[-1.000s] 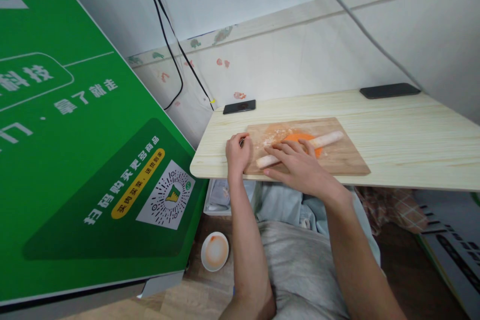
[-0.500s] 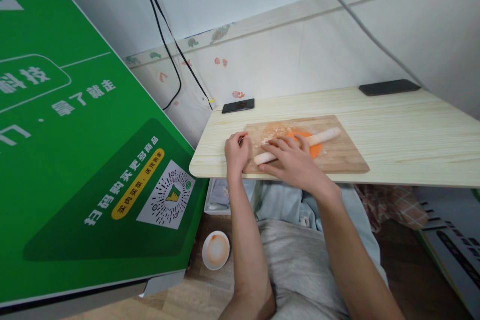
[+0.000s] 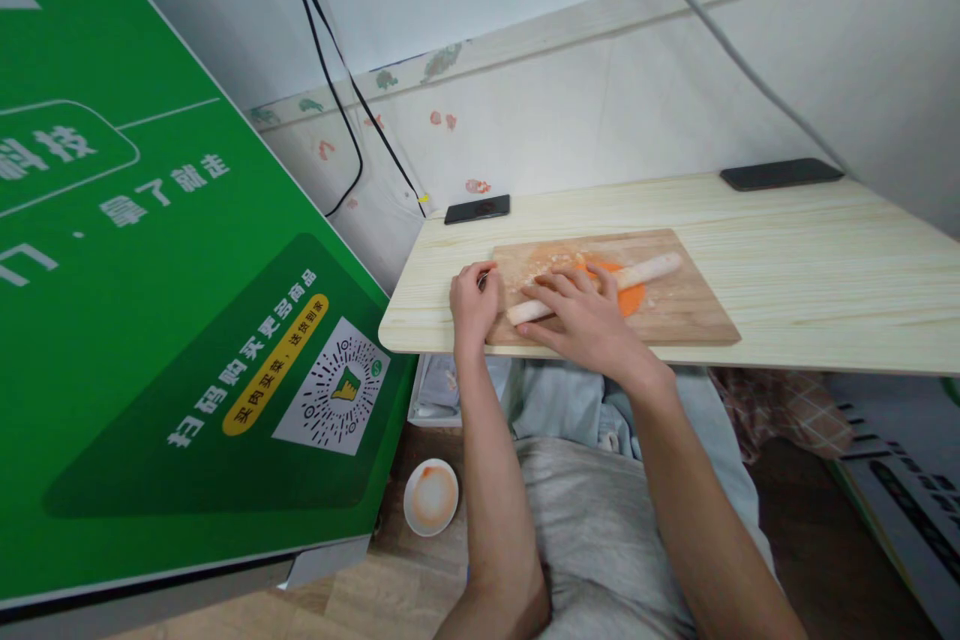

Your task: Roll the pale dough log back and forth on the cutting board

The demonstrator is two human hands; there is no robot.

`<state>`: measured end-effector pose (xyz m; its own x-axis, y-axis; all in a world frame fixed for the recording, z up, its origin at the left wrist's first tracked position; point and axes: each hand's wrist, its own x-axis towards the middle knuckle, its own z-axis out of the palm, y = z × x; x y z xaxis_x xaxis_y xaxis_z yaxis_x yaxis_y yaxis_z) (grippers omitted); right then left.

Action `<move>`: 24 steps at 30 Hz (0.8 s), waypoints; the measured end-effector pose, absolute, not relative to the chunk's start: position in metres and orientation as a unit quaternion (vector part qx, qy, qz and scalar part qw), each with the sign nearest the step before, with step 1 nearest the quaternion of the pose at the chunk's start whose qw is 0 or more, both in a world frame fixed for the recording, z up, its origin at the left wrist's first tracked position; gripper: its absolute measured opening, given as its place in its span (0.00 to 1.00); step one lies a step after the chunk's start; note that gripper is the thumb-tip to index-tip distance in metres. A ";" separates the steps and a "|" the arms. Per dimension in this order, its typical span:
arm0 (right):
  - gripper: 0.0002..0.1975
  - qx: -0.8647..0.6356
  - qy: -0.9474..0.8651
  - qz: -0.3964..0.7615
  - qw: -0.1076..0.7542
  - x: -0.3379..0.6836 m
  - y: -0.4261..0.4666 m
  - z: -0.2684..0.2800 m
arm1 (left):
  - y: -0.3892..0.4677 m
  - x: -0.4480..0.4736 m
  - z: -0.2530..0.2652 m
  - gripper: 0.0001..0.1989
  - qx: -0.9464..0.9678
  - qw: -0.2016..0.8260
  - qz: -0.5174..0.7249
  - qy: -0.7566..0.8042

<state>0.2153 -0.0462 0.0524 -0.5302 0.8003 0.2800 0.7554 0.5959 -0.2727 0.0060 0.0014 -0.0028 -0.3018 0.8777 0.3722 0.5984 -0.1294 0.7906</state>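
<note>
A pale rolling pin (image 3: 649,270) lies slantwise across a wooden cutting board (image 3: 694,318). Under it is a flat piece of orange dough (image 3: 631,300), partly covered by the pin and my fingers. My right hand (image 3: 581,318) rests on the pin from above, fingers spread and stretched over it rather than wrapped round. At the board's left edge, my left hand (image 3: 474,305) is closed with curled fingers. A small thin loop shows by its thumb and forefinger; what these fingers hold, if anything, I cannot make out. Whitish flour or crumbs dust the board near the dough.
The board sits on a light wooden table (image 3: 817,270) against the wall. Two dark phone-like slabs, one at left (image 3: 477,210) and one at right (image 3: 781,174), lie along its back. A stained white bowl (image 3: 431,497) is below left, beside a large green panel (image 3: 225,360).
My right hand has shifted slightly to the left and away from me on the rolling pin. The left hand stays at the board's edge. The dough looks much the same.
</note>
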 end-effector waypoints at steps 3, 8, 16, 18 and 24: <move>0.22 -0.435 -0.879 0.068 0.182 0.222 -0.049 0.053 | 0.002 0.006 -0.003 0.10 0.571 0.146 0.489 0.643; 0.23 -0.442 -0.875 0.078 0.180 0.218 -0.048 0.055 | 0.001 0.007 -0.003 0.10 0.571 0.148 0.497 0.636; 0.22 -0.454 -0.870 0.070 0.180 0.213 -0.047 0.056 | 0.001 0.006 -0.002 0.10 0.571 0.147 0.486 0.646; 0.22 -0.449 -0.873 0.073 0.173 0.217 -0.047 0.054 | 0.001 0.006 -0.002 0.10 0.571 0.148 0.489 0.642; 0.21 -0.451 -0.870 0.062 0.189 0.213 -0.044 0.053 | 0.000 0.008 0.000 0.10 0.572 0.144 0.488 0.643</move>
<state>0.2132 -0.0441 0.0535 -0.5225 0.8077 0.2731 0.7610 0.5862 -0.2779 0.0076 0.0001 -0.0001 -0.3041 0.8763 0.3735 0.5956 -0.1311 0.7925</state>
